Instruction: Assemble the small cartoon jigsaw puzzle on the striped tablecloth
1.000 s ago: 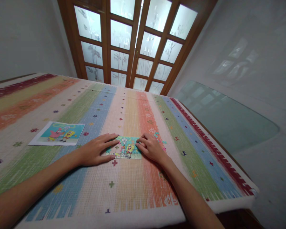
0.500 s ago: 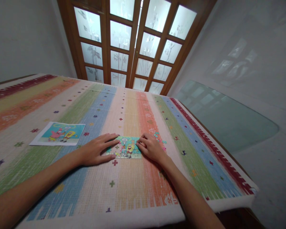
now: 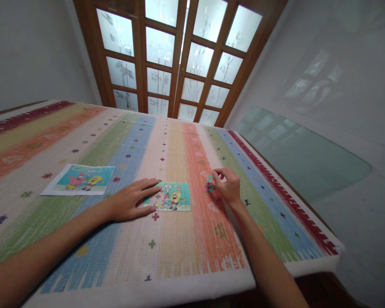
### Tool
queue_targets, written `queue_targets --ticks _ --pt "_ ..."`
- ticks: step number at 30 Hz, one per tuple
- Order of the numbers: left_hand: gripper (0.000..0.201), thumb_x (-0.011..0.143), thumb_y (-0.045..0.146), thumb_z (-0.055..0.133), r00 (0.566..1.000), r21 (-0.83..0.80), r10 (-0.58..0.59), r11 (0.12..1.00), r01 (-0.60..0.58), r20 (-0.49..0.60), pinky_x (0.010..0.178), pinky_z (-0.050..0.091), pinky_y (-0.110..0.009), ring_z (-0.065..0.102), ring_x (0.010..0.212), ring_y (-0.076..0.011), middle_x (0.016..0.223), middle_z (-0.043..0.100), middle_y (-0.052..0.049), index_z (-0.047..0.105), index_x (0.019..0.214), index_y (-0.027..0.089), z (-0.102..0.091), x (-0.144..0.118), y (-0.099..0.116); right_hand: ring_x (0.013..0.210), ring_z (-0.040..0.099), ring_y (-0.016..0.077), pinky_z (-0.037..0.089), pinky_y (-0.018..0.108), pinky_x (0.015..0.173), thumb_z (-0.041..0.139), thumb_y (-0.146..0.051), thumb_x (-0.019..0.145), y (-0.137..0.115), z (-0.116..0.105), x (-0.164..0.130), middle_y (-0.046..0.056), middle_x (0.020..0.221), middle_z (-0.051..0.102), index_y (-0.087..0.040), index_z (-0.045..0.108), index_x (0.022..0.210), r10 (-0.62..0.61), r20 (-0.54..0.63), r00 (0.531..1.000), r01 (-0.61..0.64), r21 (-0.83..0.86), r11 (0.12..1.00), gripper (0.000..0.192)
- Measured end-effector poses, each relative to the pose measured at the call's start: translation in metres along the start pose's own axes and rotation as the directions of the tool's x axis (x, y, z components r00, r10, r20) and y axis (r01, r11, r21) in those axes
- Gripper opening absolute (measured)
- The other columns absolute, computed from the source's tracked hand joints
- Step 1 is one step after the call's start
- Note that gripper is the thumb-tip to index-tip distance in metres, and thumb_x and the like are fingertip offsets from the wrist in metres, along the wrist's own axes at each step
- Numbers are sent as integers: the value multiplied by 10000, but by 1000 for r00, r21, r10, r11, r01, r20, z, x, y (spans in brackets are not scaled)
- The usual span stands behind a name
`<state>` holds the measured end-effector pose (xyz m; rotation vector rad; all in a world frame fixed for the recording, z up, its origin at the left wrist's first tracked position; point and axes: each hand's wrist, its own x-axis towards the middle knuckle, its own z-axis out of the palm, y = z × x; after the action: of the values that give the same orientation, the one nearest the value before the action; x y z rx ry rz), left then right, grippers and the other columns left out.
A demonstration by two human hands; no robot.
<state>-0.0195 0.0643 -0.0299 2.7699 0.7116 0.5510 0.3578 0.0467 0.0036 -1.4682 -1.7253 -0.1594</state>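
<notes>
A partly assembled jigsaw puzzle point(image 3: 176, 197) with cartoon figures on a teal background lies flat on the striped tablecloth. There are gaps in its left part, where the cloth shows through. My left hand point(image 3: 130, 200) rests flat with its fingers spread, the fingertips at the puzzle's left edge. To the right of the puzzle, my right hand point(image 3: 228, 187) is over a small heap of loose puzzle pieces point(image 3: 209, 184), thumb and fingers bent together in a pinch. Whatever may be between those fingertips is too small to make out.
A printed reference picture point(image 3: 83, 179) of the cartoon figures lies left of my left hand. The striped tablecloth point(image 3: 176, 248) covers the table to its near edge. Wooden doors with glass panes point(image 3: 160, 47) stand beyond, and a pale wall point(image 3: 340, 85) is at the right.
My right hand has left the puzzle's right edge and moved right to the loose pieces. The left hand stays nearly where it was.
</notes>
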Motion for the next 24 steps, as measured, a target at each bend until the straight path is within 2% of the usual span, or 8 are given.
queue_targets --ticks 2,5,11,16,18,20,24 --pt "571 994 530 582 1000 7 3 1000 -3 -1 1206 365 -564 482 1427 -354 1592 457 -138 523 1489 252 1 0 -1 661 536 200 454 335 714 545 -323 882 12 -3 1 43 735 642 -211 738 849 45 17 999 -45 -17 999 226" --pt "571 994 535 581 1000 22 1 1000 -1 6 1206 364 -561 485 1424 -351 1592 457 -136 521 1489 258 0 0 -1 685 563 202 472 333 723 571 -282 844 28 -3 0 61 817 668 -206 773 938 76 102 992 -73 -30 997 235" --pt "563 1009 536 548 1000 41 7 999 -8 22 1196 376 -557 477 1429 -350 1589 456 -151 519 1487 240 0 1 0 809 619 216 480 352 806 584 -272 903 46 2 -6 84 920 660 -189 788 1043 67 249 966 -59 -41 997 261" --pt "572 1011 545 535 999 50 5 999 -6 32 1194 379 -553 472 1432 -353 1587 456 -160 519 1486 226 -1 1 0 833 618 214 480 362 833 642 -220 856 50 6 -6 58 858 641 -196 759 893 74 312 947 -69 -28 997 125" --pt "570 1014 539 533 999 48 3 999 -4 36 1197 373 -551 470 1433 -353 1587 455 -163 520 1486 219 -1 1 1 789 611 207 479 354 797 666 -221 823 50 6 -4 50 805 637 -190 713 796 122 327 937 -121 -22 992 63" --pt "566 1014 534 536 999 45 2 999 -4 34 1202 368 -545 470 1435 -348 1588 455 -160 520 1485 220 -1 1 1 713 594 196 471 339 728 685 -249 797 51 4 -3 36 734 627 -193 659 734 185 340 922 -195 -3 981 88" --pt "573 1010 535 543 1000 40 2 999 -3 27 1202 367 -551 471 1435 -348 1586 457 -163 518 1486 216 -1 1 1 592 564 173 438 311 606 672 -331 772 48 0 -1 12 649 622 -210 617 744 273 346 898 -336 137 932 136"
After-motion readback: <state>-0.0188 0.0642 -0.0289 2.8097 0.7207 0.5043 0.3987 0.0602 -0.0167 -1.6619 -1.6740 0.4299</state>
